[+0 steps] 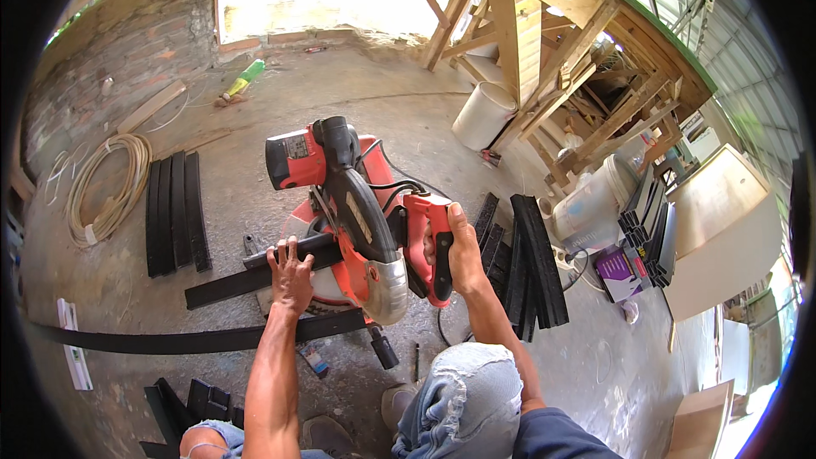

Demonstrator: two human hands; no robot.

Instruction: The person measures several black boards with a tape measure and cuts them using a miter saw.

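Observation:
A red and black mitre saw (361, 212) with a silver blade guard stands on the floor in front of me. My right hand (463, 253) is wrapped round its red and black handle. A short black bar (223, 289) lies across the saw's base. My left hand (291, 276) grips this bar, fingers bent over its far edge, to the left of the guard. Nearer to me, a long black strip (229, 340) runs from the far left to the saw's front. The blade is mostly hidden under the guard.
Black lengths (177, 212) lie side by side at left, beside coiled hose (112, 191). More black pieces (531, 263) are stacked right of the saw. Beyond them stand a white bucket (595, 200), a purple box (620, 272) and a wooden workbench (527, 42). A green bottle (246, 76) lies farther off.

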